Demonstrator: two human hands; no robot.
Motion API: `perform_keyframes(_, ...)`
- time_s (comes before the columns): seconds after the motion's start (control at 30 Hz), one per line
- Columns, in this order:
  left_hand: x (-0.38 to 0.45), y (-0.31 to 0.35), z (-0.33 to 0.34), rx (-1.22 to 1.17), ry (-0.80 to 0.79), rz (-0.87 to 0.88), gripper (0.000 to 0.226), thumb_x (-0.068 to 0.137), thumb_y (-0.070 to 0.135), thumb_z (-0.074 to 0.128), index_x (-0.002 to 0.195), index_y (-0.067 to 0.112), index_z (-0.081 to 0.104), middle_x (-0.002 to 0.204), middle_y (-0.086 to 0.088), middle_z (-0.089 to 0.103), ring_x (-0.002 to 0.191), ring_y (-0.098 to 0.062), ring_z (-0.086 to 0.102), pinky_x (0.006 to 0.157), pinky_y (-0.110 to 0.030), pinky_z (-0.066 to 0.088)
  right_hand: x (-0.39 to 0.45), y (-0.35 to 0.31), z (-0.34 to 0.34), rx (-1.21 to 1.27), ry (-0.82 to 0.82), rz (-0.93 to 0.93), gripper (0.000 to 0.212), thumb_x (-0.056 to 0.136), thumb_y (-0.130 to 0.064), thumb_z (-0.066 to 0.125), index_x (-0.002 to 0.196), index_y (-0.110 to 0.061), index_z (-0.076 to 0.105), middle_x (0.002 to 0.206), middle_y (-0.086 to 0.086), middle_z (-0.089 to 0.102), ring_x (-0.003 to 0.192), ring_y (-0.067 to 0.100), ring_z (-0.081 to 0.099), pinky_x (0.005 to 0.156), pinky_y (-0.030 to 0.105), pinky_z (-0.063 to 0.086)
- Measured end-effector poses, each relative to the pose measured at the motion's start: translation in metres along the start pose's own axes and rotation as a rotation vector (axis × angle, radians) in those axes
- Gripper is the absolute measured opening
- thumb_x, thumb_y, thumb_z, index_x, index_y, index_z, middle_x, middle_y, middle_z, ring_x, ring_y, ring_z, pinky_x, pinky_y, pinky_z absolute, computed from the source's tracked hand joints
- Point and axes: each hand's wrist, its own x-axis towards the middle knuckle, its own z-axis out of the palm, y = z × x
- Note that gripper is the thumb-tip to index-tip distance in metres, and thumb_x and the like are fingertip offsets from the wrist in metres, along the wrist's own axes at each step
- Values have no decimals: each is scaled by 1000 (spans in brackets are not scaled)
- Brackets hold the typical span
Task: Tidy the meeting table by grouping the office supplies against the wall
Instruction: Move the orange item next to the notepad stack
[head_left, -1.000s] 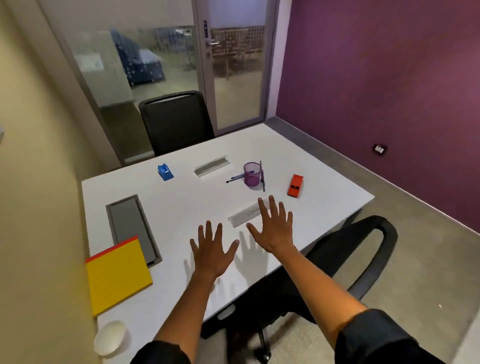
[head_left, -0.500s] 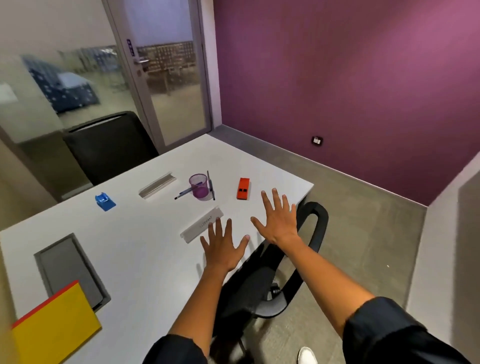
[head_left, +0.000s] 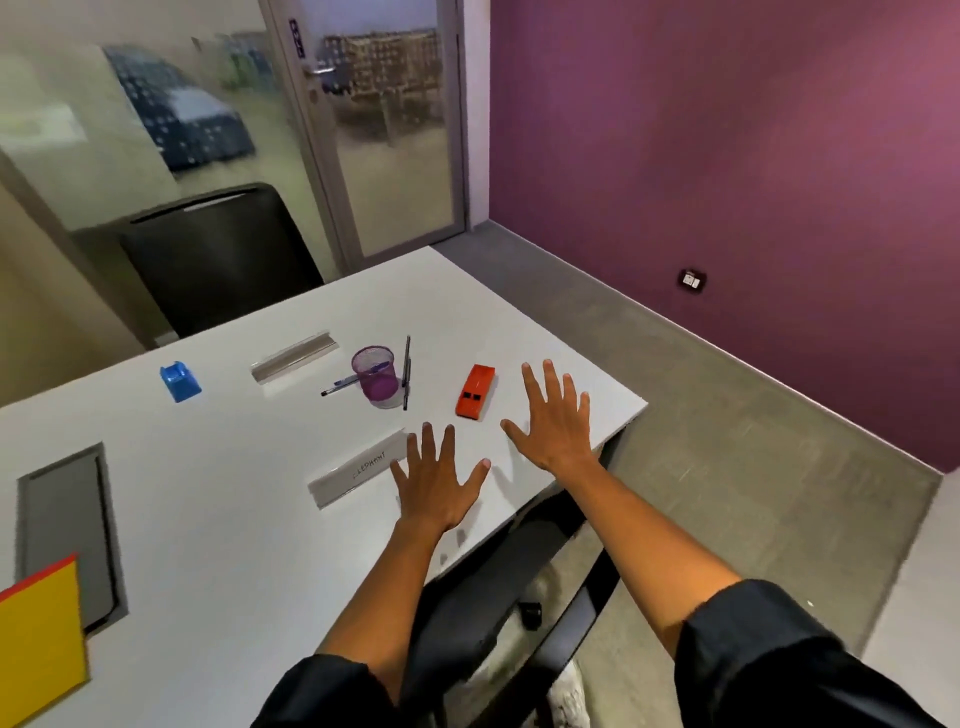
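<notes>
With both hands flat, fingers spread and holding nothing, left hand (head_left: 439, 486) beside the nameplate (head_left: 358, 473) and right hand (head_left: 556, 423) by the orange stapler (head_left: 475, 391) mid-frame, I'd grab those nearest items first.

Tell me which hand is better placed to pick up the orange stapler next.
Probably the right hand: it hovers open just beside the orange stapler, nothing between them. The left hand is open too, but sits nearer the nameplate, farther from the stapler.
</notes>
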Motion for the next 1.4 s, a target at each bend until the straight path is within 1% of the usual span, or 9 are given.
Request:
perform_keyframes(0.3, 77, 48, 36, -7, -48, -220, 87, 83, 80, 17, 152, 33, -6, 161, -1, -19, 148, -26, -18, 116, -57, -7, 103, 46, 44, -58, -183, -202, 94, 88, -65, 47, 153, -29, -10, 163, 7, -12, 150, 36, 5, 118, 56, 16)
perform_keyframes(0.57, 120, 50, 48, 7, -33, -329, 84, 86, 76, 20, 152, 32, -6, 161, -2, -17, 149, -27, -16, 117, -58, -4, 160, 45, 82, -57, -296, -342, 94, 90, -49, 58, 154, -26, -7, 164, 8, -6, 149, 36, 11, 118, 55, 19)
perform_keyframes(0.77, 147, 31, 70, 10, -3, -400, 82, 87, 75, 17, 152, 32, -5, 162, -2, -15, 149, -27, -14, 117, -57, -3, 203, 39, 122, -143, -341, -499, 84, 97, -36, 52, 154, -22, -9, 163, 12, -4, 150, 36, 3, 120, 54, 11)
perform_keyframes(0.83, 155, 26, 77, 19, 14, -403, 81, 87, 74, 18, 152, 32, -5, 162, -2, -14, 149, -27, -13, 117, -57, -2, 214, 35, 132, -140, -324, -547, 80, 97, -31, 54, 155, -20, 0, 163, 14, 5, 150, 36, 9, 119, 55, 14)
perform_keyframes(0.93, 162, 21, 89, 41, 25, -405, 81, 87, 74, 18, 153, 31, -3, 162, -3, -12, 150, -28, -11, 118, -57, 0, 223, 28, 143, -78, -236, -595, 79, 87, -21, 70, 152, -16, 25, 156, 17, 30, 143, 40, 31, 114, 60, 26)
perform_keyframes(1.07, 164, 19, 103, 36, 2, -422, 82, 86, 75, 15, 153, 31, -4, 162, -3, -14, 149, -27, -14, 118, -56, -2, 239, 23, 160, -194, -319, -673, 82, 95, -27, 57, 155, -20, 1, 164, 11, 1, 149, 37, 10, 119, 57, 12)
perform_keyframes(1.13, 164, 18, 107, 41, -6, -429, 82, 86, 75, 13, 152, 31, -6, 161, -2, -16, 149, -27, -16, 118, -55, -3, 247, 21, 163, -248, -302, -713, 84, 95, -27, 57, 155, -21, -1, 164, 11, -2, 150, 37, 8, 119, 57, 10)
perform_keyframes(1.27, 164, 16, 108, 33, -12, -442, 82, 86, 75, 13, 152, 32, -6, 161, -2, -16, 149, -26, -17, 118, -55, -2, 260, 13, 159, -311, -316, -755, 79, 88, -33, 68, 151, -23, 21, 160, 8, 18, 149, 34, 15, 118, 57, 15)
perform_keyframes(1.4, 162, 12, 105, 32, -15, -439, 82, 86, 76, 12, 152, 31, -6, 162, -2, -16, 149, -26, -16, 119, -56, -1, 257, 15, 153, -302, -325, -716, 54, 87, -32, 68, 133, -21, 44, 143, 5, 45, 142, 29, 31, 118, 52, 19)
